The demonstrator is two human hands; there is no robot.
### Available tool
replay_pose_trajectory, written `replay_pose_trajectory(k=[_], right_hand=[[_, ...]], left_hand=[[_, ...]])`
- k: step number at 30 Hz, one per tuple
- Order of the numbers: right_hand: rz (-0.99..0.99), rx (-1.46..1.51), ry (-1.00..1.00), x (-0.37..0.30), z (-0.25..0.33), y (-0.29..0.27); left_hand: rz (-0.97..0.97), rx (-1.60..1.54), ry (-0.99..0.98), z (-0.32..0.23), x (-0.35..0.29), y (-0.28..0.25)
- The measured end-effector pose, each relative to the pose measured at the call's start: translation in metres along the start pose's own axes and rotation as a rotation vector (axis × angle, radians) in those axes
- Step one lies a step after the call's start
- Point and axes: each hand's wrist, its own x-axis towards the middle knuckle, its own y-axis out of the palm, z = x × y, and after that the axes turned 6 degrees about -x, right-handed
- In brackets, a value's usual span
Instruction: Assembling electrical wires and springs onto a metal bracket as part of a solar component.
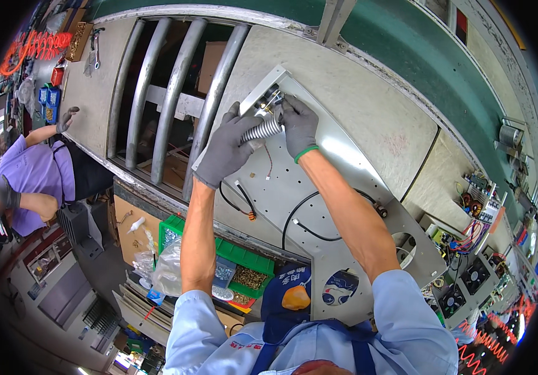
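Observation:
A large grey sheet-metal panel (344,172) with holes and a raised rim lies in front of me. My left hand (228,149), in a grey glove, is closed around a silver ribbed cylinder (261,130) near the panel's far corner. At the cylinder's far end, my gloved right hand (300,124) has its fingers bent in a pinch; what they grip is hidden. Shiny metal fittings (271,99) sit in the corner beside those fingertips. A thin red-brown wire (270,164), a black lead with a ring core (239,201) and a looped black cable (286,230) lie on the panel.
Metal rollers (178,94) span a gap in the bench at left. Green bins (242,251) of screws stand near my left forearm. Fans (473,275) and wired electronics (478,203) lie at right. Another person (38,165) in purple works at far left.

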Motion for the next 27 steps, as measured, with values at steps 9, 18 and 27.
replay_pose_trajectory(k=[9, 18, 27], right_hand=[[0.005, 0.193, 0.159, 0.004, 0.000, 0.000], [0.024, 0.224, 0.238, 0.006, -0.004, -0.003], [0.022, 0.255, 0.204, 0.008, -0.011, -0.003]], left_hand=[[-0.012, 0.003, -0.001, 0.002, 0.000, 0.002], [-0.031, 0.036, 0.016, 0.005, -0.002, 0.004], [-0.046, 0.016, -0.012, 0.004, -0.003, 0.004]])
